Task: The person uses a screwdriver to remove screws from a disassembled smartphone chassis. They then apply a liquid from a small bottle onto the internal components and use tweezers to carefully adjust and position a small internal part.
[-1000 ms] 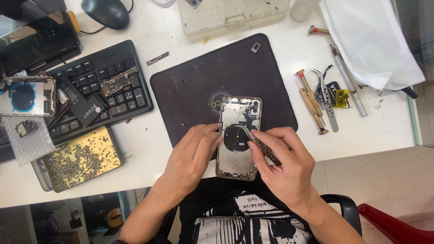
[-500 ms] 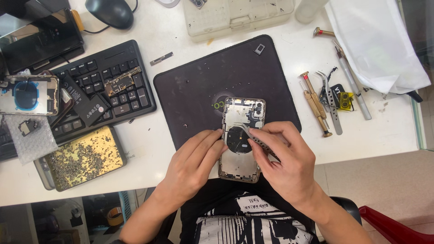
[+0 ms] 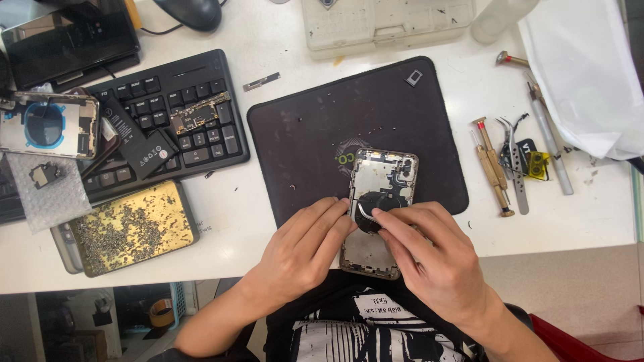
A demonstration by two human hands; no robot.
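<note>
white desk [image 3: 282, 181] with a dark mat [image 3: 302, 134] at centre. one open phone shell [image 3: 382, 181] lies low on the mat. left hand [image 3: 302, 251] steadies its edge, fingers loosely curled; right hand [image 3: 429, 258] pinches tweezers [image 3: 364, 213] over it. one keyboard [image 3: 174, 100] upper left, two screwdrivers [image 3: 492, 167] right.

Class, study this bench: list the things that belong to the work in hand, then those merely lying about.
In use: left hand; right hand; opened phone shell; black round coil; dark mat.

Lying about: keyboard; battery; second phone shell; screw tray; screwdrivers; tweezers; mouse; plastic box.
</note>
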